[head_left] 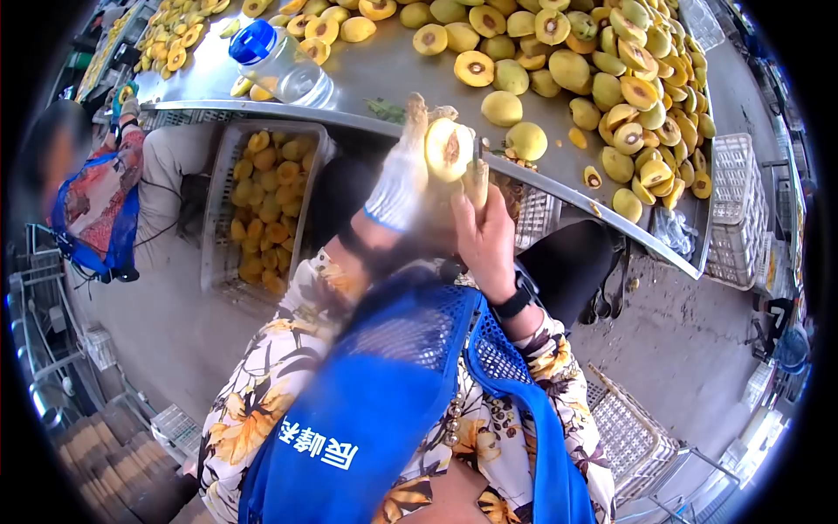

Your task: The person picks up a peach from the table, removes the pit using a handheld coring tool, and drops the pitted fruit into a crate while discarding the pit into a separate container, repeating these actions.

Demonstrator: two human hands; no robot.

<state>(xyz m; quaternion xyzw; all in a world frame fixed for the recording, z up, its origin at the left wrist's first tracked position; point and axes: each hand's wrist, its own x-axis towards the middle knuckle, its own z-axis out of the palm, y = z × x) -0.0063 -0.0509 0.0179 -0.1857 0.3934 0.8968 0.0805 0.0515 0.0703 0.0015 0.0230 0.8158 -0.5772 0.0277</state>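
My left hand (400, 175), in a white knit glove with a blue cuff, grips a halved yellow peach (449, 150). The cut face of the fruit is turned toward me, with a brownish hollow in its middle. Close beside it on the right, my bare right hand (487, 234) is closed around the pale handle of a knife (477, 183). A narrow dark blade rises from that handle, right at the edge of the fruit. Both hands are held in front of the near edge of the metal table (393, 79).
Many whole and halved peaches (611, 87) are heaped on the table at the right. A blue-capped plastic bottle (284, 65) lies at the left. Below stands a crate of peach halves (266, 205). Stacked crates (733, 210) stand at right; another person (96, 192) is at far left.
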